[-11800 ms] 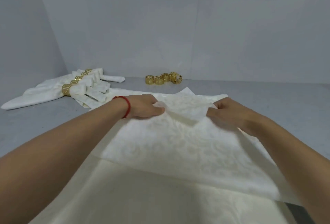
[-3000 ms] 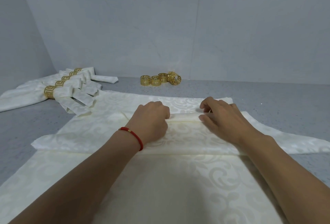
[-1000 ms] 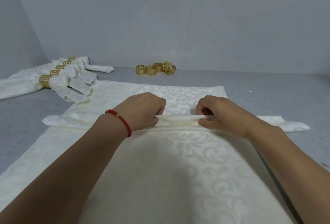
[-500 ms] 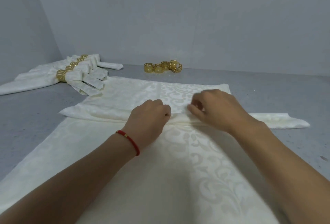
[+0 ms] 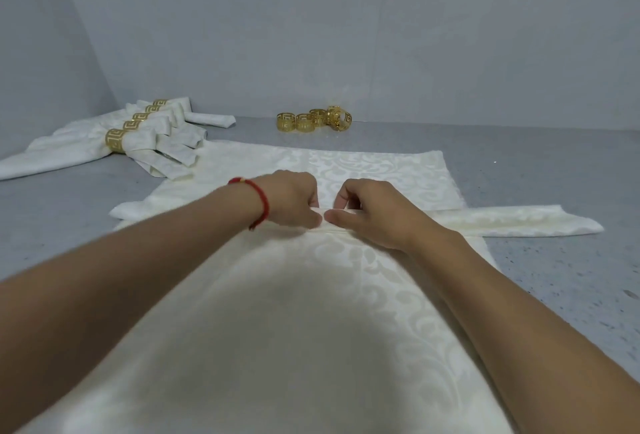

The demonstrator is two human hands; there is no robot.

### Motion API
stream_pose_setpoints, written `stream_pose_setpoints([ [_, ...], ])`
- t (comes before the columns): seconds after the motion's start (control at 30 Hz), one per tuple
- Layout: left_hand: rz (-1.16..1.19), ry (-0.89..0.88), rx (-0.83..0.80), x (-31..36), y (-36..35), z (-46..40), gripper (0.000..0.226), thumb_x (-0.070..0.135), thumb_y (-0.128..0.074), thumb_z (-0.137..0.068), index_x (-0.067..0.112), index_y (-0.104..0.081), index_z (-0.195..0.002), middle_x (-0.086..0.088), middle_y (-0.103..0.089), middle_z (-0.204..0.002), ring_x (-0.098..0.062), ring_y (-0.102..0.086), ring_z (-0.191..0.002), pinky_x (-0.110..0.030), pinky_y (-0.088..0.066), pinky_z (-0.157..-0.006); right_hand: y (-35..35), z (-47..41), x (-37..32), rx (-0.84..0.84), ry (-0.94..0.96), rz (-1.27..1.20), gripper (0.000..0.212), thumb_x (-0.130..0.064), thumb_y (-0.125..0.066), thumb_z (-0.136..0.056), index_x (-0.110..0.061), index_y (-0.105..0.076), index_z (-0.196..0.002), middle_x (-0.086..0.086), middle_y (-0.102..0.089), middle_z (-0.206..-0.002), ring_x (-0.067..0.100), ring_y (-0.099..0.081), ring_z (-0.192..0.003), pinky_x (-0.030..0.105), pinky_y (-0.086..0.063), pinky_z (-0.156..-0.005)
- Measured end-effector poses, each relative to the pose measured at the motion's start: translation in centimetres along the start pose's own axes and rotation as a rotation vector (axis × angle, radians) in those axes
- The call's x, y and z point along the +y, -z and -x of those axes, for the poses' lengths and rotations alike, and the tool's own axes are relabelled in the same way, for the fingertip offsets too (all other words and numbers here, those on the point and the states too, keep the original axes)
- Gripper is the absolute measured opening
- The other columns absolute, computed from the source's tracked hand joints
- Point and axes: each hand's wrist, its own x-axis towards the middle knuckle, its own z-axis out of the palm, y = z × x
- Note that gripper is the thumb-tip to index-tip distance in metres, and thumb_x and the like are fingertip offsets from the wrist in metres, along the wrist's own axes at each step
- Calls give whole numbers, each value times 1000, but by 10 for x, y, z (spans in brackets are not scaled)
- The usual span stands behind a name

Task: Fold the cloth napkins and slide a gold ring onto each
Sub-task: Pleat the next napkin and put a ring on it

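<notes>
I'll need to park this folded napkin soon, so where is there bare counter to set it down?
Bare grey counter lies right of the loose gold rings, beyond the folded strip's right tip. Another bare patch sits on the left, in front of the ringed napkins. The back left corner and the middle, under the spread napkins, are crowded.

Single head-worn view, facing forward and down, close over table [image 5: 554, 163]
</notes>
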Motion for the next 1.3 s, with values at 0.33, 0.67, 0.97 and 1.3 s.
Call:
stream_pose_setpoints([
  [0.33, 195, 28, -421, 29, 43, -11, 23, 8, -63, -92, 7, -64, -115, -10, -71, -95, -24, -66, -76, -37, -57, -76, 0, 0, -4, 1, 18, 94, 27, -54, -66, -89, -28, -61, -89, -10, -58, -82, 12, -53, -76, 31, -39, -67],
  [0.67, 442, -242, -339, -7, 33, -7, 12, 13, -71, -93, 3, -74, -99, -17, -73, -92, -20, -68, -83, -41, -57, -89, 5, -9, -4, -150, -33, 160, 11, -33, -54, -99, -29, -55, -89, -11, -56, -91, 22, -56, -98, 36, -41, -84],
  [0.97, 556, -303, 47, -16, -7, -10, 8, 33, -80, -84, 27, -77, -81, -1, -70, -102, -28, -64, -93, -37, -51, -84, 62, 8, 29, -329, -64, -259, 18, -25, -58, -102, -28, -73, -112, -9, -74, -112, 8, -69, -107, 26, -52, -99],
  [1.3, 253, -259, 82, 1, -7, -14, 7, 36, -74, -86, 32, -69, -88, 17, -66, -90, 0, -56, -73, -14, -39, -64, 105, 9, 12, -565, -332, 442, 26, -55, -64, -91, -29, -66, -95, -10, -66, -98, 17, -65, -97, 35, -52, -95],
])
